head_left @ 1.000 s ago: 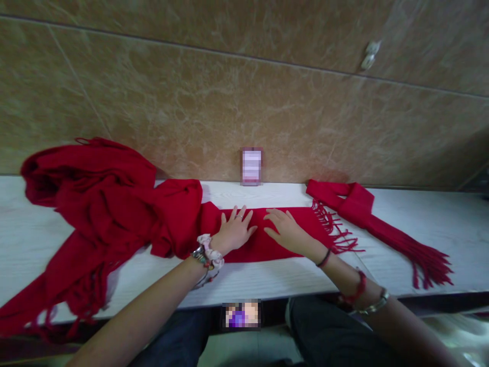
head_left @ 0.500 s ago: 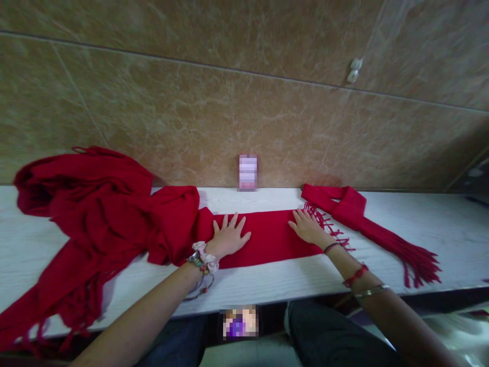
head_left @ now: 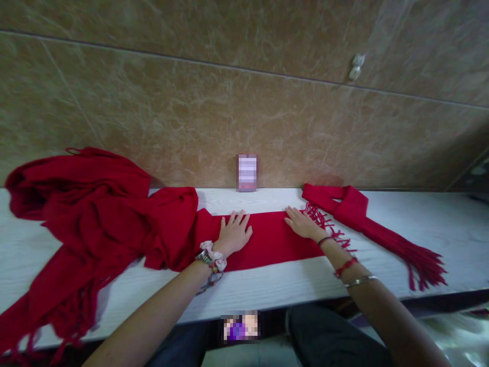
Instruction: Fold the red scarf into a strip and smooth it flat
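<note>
A red scarf (head_left: 267, 237) lies flat across the white table, its fringe at the right end. My left hand (head_left: 234, 233) rests palm down on the scarf's left part with fingers spread. Flat near the fringed end lies my right hand (head_left: 303, 224), its fingers stretched out. Left of my hands, a big loose heap of red cloth (head_left: 126, 219) with fringes meets the flat scarf; whether they are one piece I cannot tell. To the right is another red scarf (head_left: 351, 209), folded narrow, with its fringe pointing toward the front right.
A brown marbled tile wall (head_left: 191, 117) rises behind the white table (head_left: 260, 285). A small card-like thing (head_left: 247, 173), blurred out, leans upright against it. A white fixture (head_left: 356, 67) is on the wall. Below the table edge, a blurred screen (head_left: 240, 327) shows by my legs.
My left hand has slid a little to the right over the scarf, and my right hand a little to the left. Both stay flat on the cloth.
</note>
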Action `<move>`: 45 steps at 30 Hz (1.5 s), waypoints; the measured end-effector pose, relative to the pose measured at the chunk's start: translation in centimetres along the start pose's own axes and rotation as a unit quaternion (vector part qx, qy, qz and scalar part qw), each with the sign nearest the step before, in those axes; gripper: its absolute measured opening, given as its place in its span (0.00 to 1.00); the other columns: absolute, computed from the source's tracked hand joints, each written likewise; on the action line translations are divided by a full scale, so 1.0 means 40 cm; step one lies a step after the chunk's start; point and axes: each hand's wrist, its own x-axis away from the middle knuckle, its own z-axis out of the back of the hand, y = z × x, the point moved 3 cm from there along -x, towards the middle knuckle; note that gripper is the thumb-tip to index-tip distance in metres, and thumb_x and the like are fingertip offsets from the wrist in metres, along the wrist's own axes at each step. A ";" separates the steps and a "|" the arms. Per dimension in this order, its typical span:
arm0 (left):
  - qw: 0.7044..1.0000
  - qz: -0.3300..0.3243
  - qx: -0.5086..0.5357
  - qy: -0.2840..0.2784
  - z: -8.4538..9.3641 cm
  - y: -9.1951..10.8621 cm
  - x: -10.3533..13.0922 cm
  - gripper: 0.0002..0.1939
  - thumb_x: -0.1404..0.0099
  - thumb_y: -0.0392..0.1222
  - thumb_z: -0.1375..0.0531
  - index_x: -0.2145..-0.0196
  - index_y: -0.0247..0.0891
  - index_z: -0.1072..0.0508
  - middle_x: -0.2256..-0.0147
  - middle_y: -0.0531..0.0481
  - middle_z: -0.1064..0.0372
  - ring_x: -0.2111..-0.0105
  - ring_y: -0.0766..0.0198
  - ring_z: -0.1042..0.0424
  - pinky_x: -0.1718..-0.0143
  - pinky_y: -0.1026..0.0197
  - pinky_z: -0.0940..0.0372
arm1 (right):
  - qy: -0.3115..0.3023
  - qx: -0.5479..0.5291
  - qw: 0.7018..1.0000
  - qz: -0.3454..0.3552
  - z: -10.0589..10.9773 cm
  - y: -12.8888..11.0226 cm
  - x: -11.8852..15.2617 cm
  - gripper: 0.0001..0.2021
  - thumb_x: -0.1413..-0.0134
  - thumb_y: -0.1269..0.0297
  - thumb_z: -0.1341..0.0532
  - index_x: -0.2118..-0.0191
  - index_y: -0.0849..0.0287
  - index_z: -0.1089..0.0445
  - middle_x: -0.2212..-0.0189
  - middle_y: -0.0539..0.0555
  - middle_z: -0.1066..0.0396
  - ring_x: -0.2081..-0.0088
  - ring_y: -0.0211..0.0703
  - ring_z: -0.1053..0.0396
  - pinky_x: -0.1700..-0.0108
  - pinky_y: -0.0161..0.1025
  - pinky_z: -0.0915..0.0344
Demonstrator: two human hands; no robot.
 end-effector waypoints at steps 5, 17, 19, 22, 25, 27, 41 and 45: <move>1.000 -0.002 -0.003 0.004 0.025 0.016 -0.004 0.27 0.34 0.46 0.59 0.40 0.33 0.48 0.37 0.43 0.59 0.38 0.49 0.60 0.42 0.37 0.59 | 0.040 -0.011 0.998 -0.044 0.025 0.024 0.005 0.23 0.39 0.65 0.55 0.41 0.74 0.46 0.40 0.71 0.50 0.38 0.54 0.56 0.41 0.54 0.52; 1.000 -0.010 -0.002 0.013 -0.016 0.039 0.034 0.29 0.34 0.53 0.60 0.39 0.38 0.50 0.37 0.44 0.57 0.38 0.47 0.60 0.43 0.37 0.57 | 0.029 -0.032 0.996 0.074 -0.006 -0.055 0.094 0.25 0.38 0.60 0.57 0.39 0.67 0.50 0.38 0.65 0.53 0.38 0.52 0.56 0.42 0.57 0.51; 1.000 -0.010 -0.003 0.013 -0.010 0.039 0.034 0.29 0.34 0.52 0.60 0.39 0.38 0.49 0.38 0.45 0.57 0.38 0.47 0.59 0.43 0.38 0.57 | 0.040 -0.021 0.998 0.038 -0.009 0.006 0.096 0.25 0.39 0.61 0.57 0.40 0.70 0.48 0.40 0.68 0.50 0.38 0.53 0.54 0.43 0.56 0.49; 0.999 -0.019 -0.011 0.025 0.015 0.050 0.039 0.28 0.33 0.50 0.59 0.40 0.35 0.47 0.38 0.42 0.56 0.38 0.49 0.57 0.43 0.39 0.56 | 0.067 -0.025 0.997 -0.006 0.006 0.028 0.092 0.25 0.39 0.61 0.55 0.42 0.74 0.45 0.41 0.71 0.48 0.38 0.55 0.54 0.41 0.54 0.50; 0.998 -0.047 -0.013 0.046 0.035 0.069 0.051 0.26 0.32 0.48 0.60 0.40 0.34 0.46 0.38 0.41 0.57 0.38 0.52 0.58 0.42 0.42 0.57 | 0.084 -0.058 0.994 0.041 0.029 -0.044 0.093 0.26 0.39 0.59 0.55 0.41 0.72 0.47 0.40 0.69 0.50 0.38 0.54 0.57 0.41 0.53 0.51; 0.998 -0.057 -0.006 0.038 0.031 0.077 0.058 0.27 0.32 0.50 0.60 0.40 0.37 0.48 0.37 0.43 0.58 0.38 0.51 0.59 0.42 0.41 0.55 | 0.075 -0.073 0.990 0.090 0.035 -0.109 0.101 0.27 0.39 0.57 0.55 0.40 0.71 0.48 0.39 0.68 0.52 0.37 0.53 0.58 0.40 0.53 0.52; 0.999 -0.034 0.013 0.009 0.023 0.069 0.046 0.28 0.32 0.52 0.62 0.39 0.40 0.50 0.37 0.44 0.60 0.38 0.47 0.60 0.43 0.38 0.55 | 0.054 -0.027 0.998 0.016 0.050 -0.016 0.061 0.24 0.39 0.61 0.53 0.42 0.73 0.44 0.42 0.71 0.46 0.39 0.56 0.53 0.41 0.53 0.51; 0.999 0.022 0.011 0.020 0.032 0.046 0.010 0.27 0.32 0.50 0.62 0.39 0.40 0.50 0.36 0.45 0.61 0.38 0.42 0.62 0.46 0.34 0.54 | 0.049 -0.045 0.992 0.106 0.054 -0.130 0.002 0.26 0.38 0.58 0.55 0.40 0.72 0.49 0.39 0.69 0.52 0.37 0.55 0.58 0.42 0.53 0.50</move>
